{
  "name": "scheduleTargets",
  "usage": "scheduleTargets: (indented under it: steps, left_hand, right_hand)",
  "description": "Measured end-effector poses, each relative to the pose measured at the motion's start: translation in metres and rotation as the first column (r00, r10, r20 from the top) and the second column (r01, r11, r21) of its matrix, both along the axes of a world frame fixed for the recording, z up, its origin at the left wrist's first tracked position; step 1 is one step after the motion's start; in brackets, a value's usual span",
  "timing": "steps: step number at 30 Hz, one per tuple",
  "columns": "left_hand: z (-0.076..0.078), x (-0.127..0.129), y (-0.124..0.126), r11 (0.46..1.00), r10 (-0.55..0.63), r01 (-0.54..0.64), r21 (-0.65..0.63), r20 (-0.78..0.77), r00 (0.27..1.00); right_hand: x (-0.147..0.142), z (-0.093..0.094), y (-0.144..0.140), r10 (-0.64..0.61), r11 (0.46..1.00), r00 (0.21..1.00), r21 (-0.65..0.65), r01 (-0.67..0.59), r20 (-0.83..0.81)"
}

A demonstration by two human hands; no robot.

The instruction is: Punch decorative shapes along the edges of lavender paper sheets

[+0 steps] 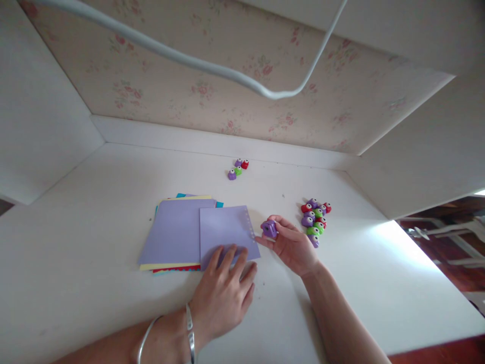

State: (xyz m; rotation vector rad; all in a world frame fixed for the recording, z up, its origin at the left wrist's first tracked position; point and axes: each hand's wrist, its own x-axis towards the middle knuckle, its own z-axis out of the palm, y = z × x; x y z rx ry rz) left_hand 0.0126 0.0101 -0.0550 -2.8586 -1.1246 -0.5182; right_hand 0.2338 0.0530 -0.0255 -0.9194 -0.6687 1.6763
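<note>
My right hand [292, 245] holds a small purple paper punch [269, 228] at the right edge of a loose lilac sheet [226, 232]. A row of small holes runs down that edge of the sheet. My left hand [224, 294] lies flat, fingers spread, pressing the sheet's near edge onto the white table [91, 212]. The sheet overlaps a stack of coloured paper [174, 232] with a lilac sheet on top and yellow, red and blue edges showing underneath.
A cluster of several small punches [315, 218] in purple, green and red lies just right of my right hand. Another small group of punches [237, 169] sits farther back near the wall. A white cable [265, 93] hangs across the top of the view.
</note>
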Motion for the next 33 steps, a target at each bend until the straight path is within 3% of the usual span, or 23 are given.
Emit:
scheduleTargets:
  steps: [3, 9, 33]
  left_hand:
    - [0.0, 0.0, 0.0, 1.0, 0.001, -0.001, -0.008, -0.008, 1.0]
    - [0.001, 0.0, -0.001, 1.0, 0.002, -0.002, -0.004, -0.026, 1.0]
    - [0.001, 0.0, 0.0, 1.0, -0.004, 0.004, -0.003, -0.037, 0.999]
  right_hand:
    - [0.012, 0.004, -0.003, 0.001, 1.0, 1.0, -0.02, -0.001, 0.024]
    - [0.031, 0.007, -0.013, 0.128, 0.986, 0.99, -0.115, -0.121, 0.052]
    - [0.013, 0.001, -0.005, 0.13, 0.982, 0.989, -0.128, -0.137, -0.067]
